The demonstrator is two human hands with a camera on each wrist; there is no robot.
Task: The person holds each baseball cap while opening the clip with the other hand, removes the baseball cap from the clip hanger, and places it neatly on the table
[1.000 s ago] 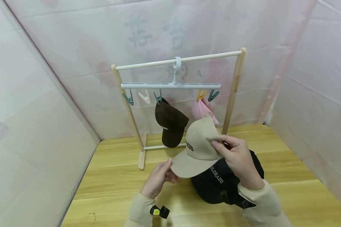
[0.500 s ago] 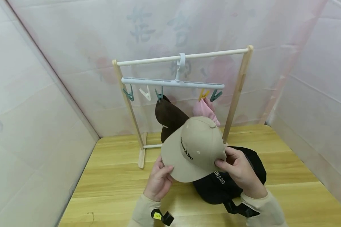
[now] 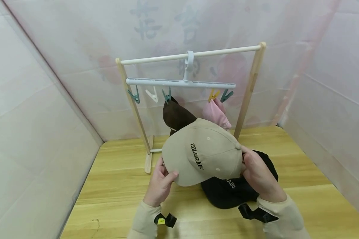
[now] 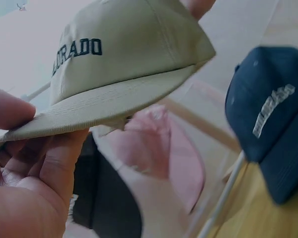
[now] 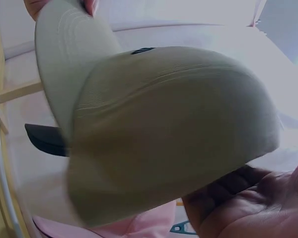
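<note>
A beige cap [image 3: 201, 151] lettered COLORADO is held up above the wooden table [image 3: 113, 186] by both hands. My left hand [image 3: 161, 179] pinches its brim [image 4: 89, 106] at the left, thumb on top. My right hand [image 3: 255, 172] grips the back of the crown [image 5: 174, 124] at the right. Under the beige cap a dark navy cap [image 3: 236, 192] lies on the table. Behind stands a small wooden rack [image 3: 252, 83] with a white clip hanger [image 3: 180, 83]; a brown cap [image 3: 176, 116] and a pink cap [image 3: 216, 114] hang from its clips.
Pale fabric walls [image 3: 33, 99] close in on the left, back and right. Free clips [image 3: 152, 95] hang at the hanger's left, and one teal clip [image 3: 226, 95] at its right end. Bare tabletop lies at the front left.
The beige cap has been turned and lifted, so its brim now points left and the lettering faces up. Both hands shifted their grip with it; my view moved slightly.
</note>
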